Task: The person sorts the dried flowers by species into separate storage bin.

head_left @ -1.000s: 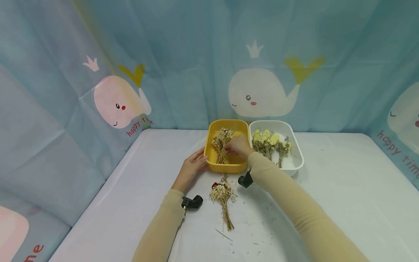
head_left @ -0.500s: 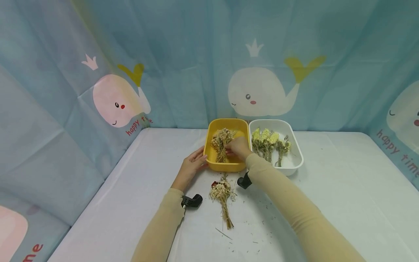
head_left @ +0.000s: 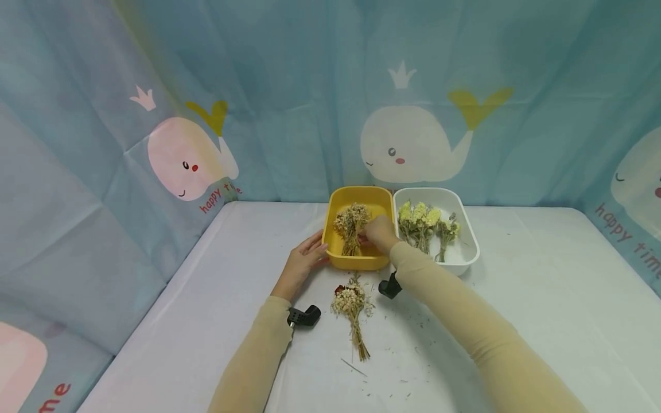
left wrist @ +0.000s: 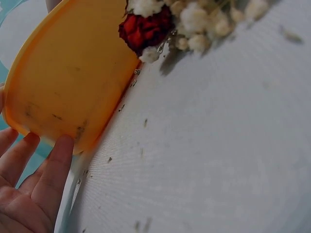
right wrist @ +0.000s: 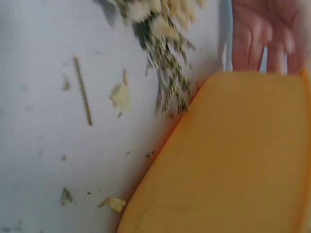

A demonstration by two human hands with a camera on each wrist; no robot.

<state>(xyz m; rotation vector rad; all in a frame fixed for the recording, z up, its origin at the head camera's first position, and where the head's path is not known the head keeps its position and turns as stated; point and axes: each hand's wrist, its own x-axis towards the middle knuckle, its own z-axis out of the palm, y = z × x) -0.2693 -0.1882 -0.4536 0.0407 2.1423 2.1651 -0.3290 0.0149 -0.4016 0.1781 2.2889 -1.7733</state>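
The left hand (head_left: pixel 301 262) rests against the left side of the yellow container (head_left: pixel 360 264), its fingers fairly straight; in the left wrist view its fingertips touch the container's outer wall. Inside that container lie dried flowers (head_left: pixel 351 218) with pale heads and straw-coloured stems. The right hand (head_left: pixel 379 232) reaches in over the right rim, its curled fingers at the stems; the fingertips are partly hidden. The right wrist view shows only the container's outside, not the right hand's grip. On the table in front lies another dried flower bunch (head_left: pixel 352 310), cream with a dark red rose.
To the right of the yellow container stands a white container (head_left: pixel 467 246) with several yellow dried flower bunches (head_left: pixel 420 221). A loose stem (head_left: pixel 354 367) and plant crumbs lie on the white table (head_left: pixel 542 298). A whale-print curtain (head_left: pixel 310 115) hangs behind.
The right hand's fingertips have shifted slightly right at the stems, and the flower heads in the yellow container have settled slightly lower. The left hand stays in place.
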